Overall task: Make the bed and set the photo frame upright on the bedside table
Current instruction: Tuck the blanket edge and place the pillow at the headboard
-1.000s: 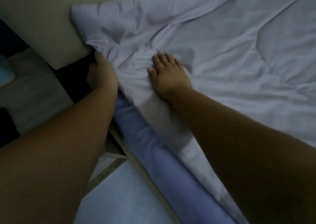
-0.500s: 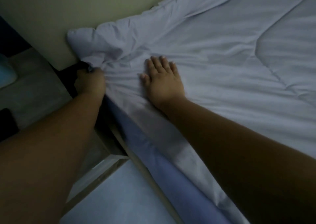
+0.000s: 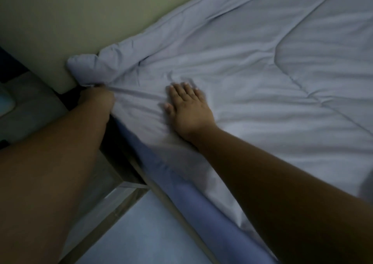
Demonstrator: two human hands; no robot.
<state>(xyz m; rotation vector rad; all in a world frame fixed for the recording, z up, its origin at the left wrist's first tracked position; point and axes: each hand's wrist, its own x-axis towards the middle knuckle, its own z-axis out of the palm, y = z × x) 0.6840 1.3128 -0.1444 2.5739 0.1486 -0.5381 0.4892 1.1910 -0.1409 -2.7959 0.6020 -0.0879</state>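
Observation:
A pale lilac quilted duvet (image 3: 252,78) covers the bed and is bunched at its corner against the beige headboard (image 3: 70,21). My left hand (image 3: 96,98) is closed on the duvet's corner at the bed's edge, with creases fanning out from the grip. My right hand (image 3: 187,106) lies flat on the duvet a little to the right, fingers spread, pressing the cloth down. A darker blue sheet (image 3: 181,193) shows on the mattress side below the duvet's edge. No photo frame is in view.
The bedside table (image 3: 30,110) stands at the left, partly behind my left arm, its glossy front edge (image 3: 119,201) near the bed frame. A pale object (image 3: 6,104) lies at the table's far left. Light floor (image 3: 141,233) fills the bottom.
My left hand went from flat against the duvet's side to a closed grip on its corner and pulled it toward the bed's edge. The bunched corner has flattened; my right hand stays pressed on the duvet.

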